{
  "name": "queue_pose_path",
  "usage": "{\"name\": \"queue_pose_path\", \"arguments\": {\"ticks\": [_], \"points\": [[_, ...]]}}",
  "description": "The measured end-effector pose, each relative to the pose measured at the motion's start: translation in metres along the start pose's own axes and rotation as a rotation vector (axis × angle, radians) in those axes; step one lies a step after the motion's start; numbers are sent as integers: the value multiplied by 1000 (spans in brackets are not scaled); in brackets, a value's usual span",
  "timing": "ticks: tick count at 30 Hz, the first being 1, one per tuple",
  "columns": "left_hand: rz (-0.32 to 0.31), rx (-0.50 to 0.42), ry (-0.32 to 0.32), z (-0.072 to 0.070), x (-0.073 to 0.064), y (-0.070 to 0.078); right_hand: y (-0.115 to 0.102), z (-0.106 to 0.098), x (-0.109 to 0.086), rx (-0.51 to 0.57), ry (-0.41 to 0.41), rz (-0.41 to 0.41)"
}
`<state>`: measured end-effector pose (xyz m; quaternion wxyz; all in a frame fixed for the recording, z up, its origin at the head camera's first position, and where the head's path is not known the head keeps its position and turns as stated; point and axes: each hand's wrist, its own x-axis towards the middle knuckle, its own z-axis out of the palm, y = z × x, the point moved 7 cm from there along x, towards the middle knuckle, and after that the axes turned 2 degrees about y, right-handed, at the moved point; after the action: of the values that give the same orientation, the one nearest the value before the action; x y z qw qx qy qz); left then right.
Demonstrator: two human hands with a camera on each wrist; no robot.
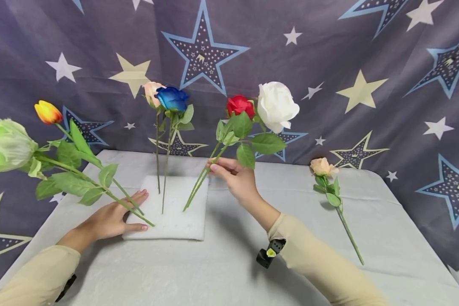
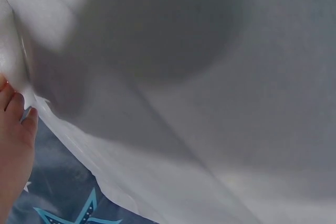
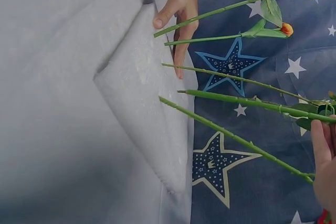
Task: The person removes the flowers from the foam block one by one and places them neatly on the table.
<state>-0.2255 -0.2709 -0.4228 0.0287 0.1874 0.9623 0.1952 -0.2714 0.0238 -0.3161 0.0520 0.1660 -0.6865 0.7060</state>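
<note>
My left hand lies flat with spread fingers on the left edge of a white foam block. At the block's right side, my right hand pinches a green rose stem. Two stems run close together there, under a red rose and a white rose; which one the fingers hold cannot be told. A blue rose and a pale pink rose stand upright in the block. Leaning left over my left hand are an orange-yellow tulip and a large pale green flower.
A peach rose lies on the grey-white tablecloth at the right. Behind the table hangs a dark star-patterned cloth. The left wrist view shows mostly shaded tablecloth and part of the left hand.
</note>
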Motion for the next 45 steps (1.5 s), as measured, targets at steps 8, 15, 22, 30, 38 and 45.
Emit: {"name": "queue_pose_path", "arguments": {"ticks": [8, 15, 22, 30, 38, 45], "points": [[-1, 4, 12, -2, 1, 0, -2, -20, -8, 41, -35, -27], [10, -5, 23, -4, 0, 2, 11, -45, -15, 22, -68, 62], [12, -8, 15, -5, 0, 3, 25, -67, -29, -58, -130, 125], [8, -8, 28, -6, -3, 2, 43, -85, -49, -142, -147, 254], [16, -6, 36, -4, -5, 1, 54, -108, -67, -214, -152, 338], [11, -14, 26, -4, -5, 0, 65, -139, -82, -207, -126, 427]]}}
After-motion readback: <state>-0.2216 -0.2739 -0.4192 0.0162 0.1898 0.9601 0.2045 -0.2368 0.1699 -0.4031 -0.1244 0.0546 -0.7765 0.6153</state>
